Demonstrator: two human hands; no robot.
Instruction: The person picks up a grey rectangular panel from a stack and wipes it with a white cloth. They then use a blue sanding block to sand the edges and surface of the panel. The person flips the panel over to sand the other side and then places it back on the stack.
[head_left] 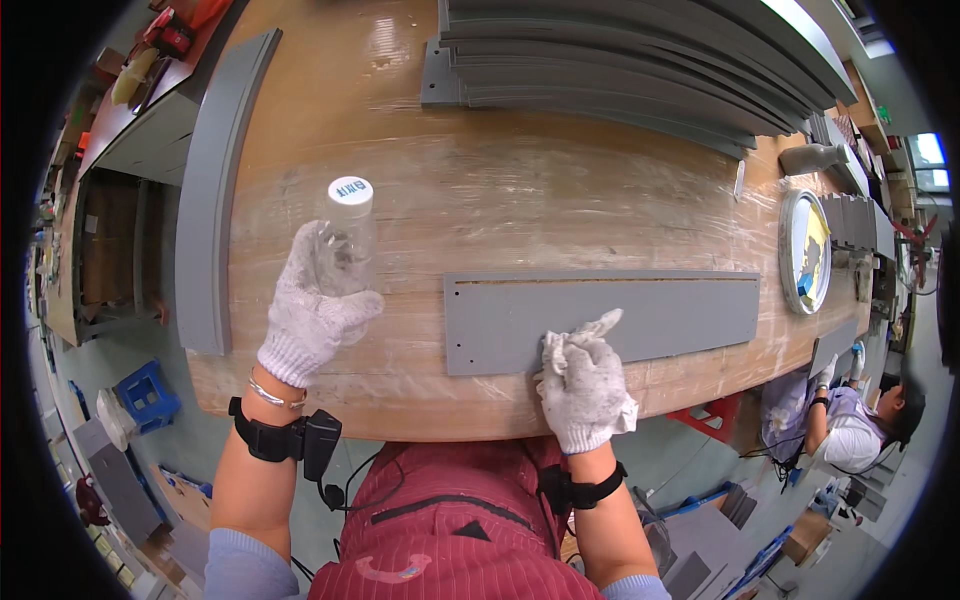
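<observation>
Your left grip, in a white glove, was wrapped around a clear bottle. The bottle had a white cap on top, and it was up off to the left of the board you worked at. You could not tell from this view if its bottom touched the counter. Your right grip, in a white glove with gray smudges, was curled around a bunched-up white cloth. Bits of the cloth poked out past your fingers. That hand was over the near edge of a flat gray board, about in the middle. The board lay on the counter, close to its near side. It had two little dark holes at its left end and a thin brown line along its far edge.

A long gray panel lay on the left side of the counter. A big pile of gray boards was at the far side. On the right was a round tub with yellow stuff in it, and a gray bottle was a bit farther back. Past the counter on the right, another person had gloves on too. A blue stool was on the floor at the left.
</observation>
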